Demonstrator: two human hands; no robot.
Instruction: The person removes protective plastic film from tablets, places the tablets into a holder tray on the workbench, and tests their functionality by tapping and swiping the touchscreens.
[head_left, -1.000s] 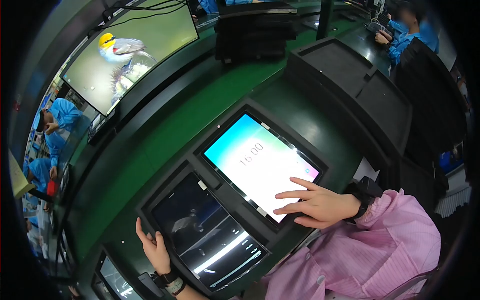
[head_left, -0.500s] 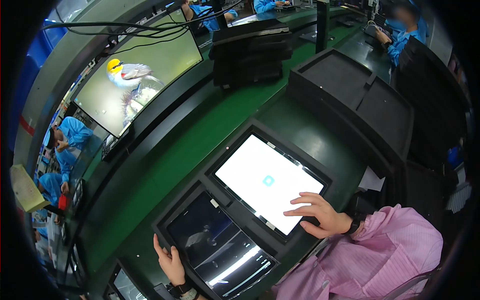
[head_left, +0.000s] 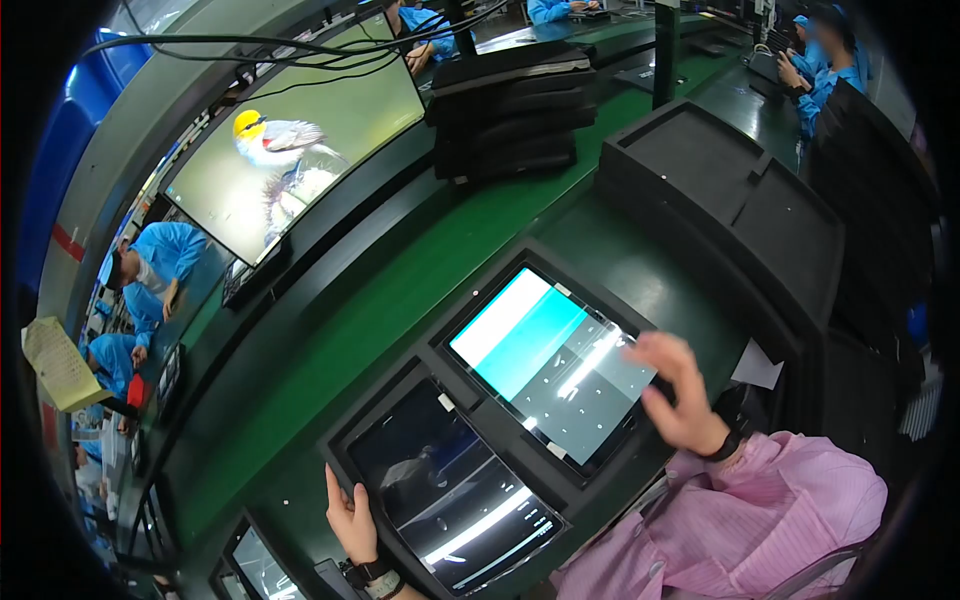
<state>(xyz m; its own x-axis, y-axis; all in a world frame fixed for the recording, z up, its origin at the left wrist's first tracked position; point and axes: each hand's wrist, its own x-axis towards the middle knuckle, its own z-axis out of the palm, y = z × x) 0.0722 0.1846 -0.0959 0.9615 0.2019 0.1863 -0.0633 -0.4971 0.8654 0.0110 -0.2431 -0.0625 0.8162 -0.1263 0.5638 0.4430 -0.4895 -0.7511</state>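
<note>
A black two-bay tray (head_left: 420, 370) lies on the green bench with a tablet in each bay. The right tablet (head_left: 530, 345) is lit, with white and cyan areas above a grey keypad-like part. Dark with reflections, the left tablet (head_left: 440, 480) shows small text near its lower right edge. My right hand (head_left: 680, 390) is over the lit tablet's right edge, fingers apart and slightly blurred, holding nothing. At the dark tablet's left side, my left hand (head_left: 350, 515) rests against the tray edge with thumb and fingers apart.
A monitor (head_left: 300, 140) showing a bird stands at the upper left, cables in front. Black trays (head_left: 510, 110) are stacked behind, and larger ones (head_left: 730, 190) at the right. Another device (head_left: 260, 565) sits at lower left. People in blue (head_left: 825, 75) work around.
The lit screen went from a clock to white with an icon, now to cyan with a grey keypad-like part. My right hand lifted off the screen towards its right edge. The view shifted.
</note>
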